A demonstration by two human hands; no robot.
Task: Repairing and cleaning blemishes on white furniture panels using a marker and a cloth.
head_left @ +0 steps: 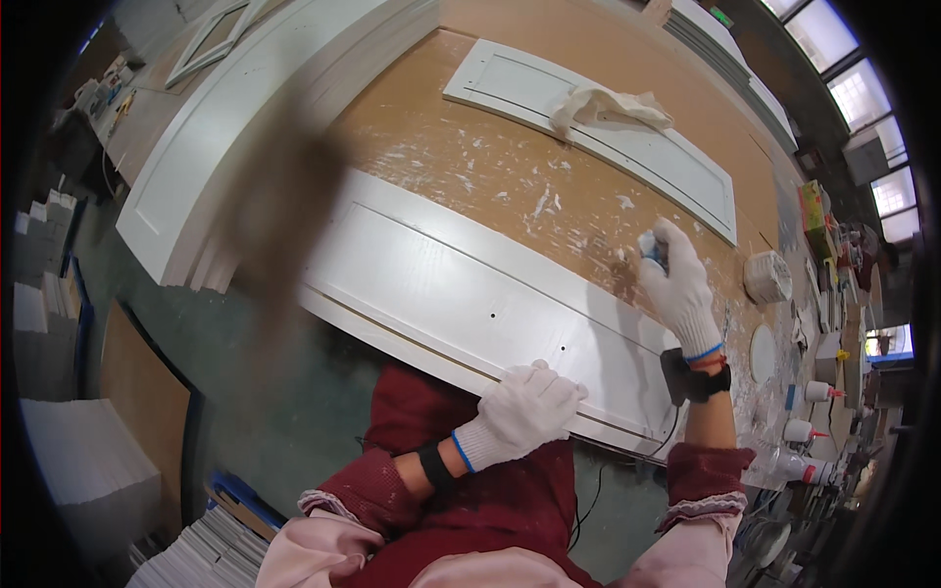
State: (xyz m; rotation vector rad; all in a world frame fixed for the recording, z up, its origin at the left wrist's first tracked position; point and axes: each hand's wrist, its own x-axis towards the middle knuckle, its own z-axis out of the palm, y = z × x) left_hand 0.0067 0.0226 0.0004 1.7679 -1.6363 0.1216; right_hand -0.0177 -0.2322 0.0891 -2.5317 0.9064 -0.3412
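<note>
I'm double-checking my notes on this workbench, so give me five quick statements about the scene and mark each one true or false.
1. The left hand and the right hand are both gloved in white. True.
2. The left hand is on the far white panel. False: it is at the near edge of the near white panel.
3. A pale cloth lies on the far white panel. True.
4. The brown work surface is free of marks. False: white smears cover much of the brown work surface.
5. The right hand holds a small bluish object. True.
</note>
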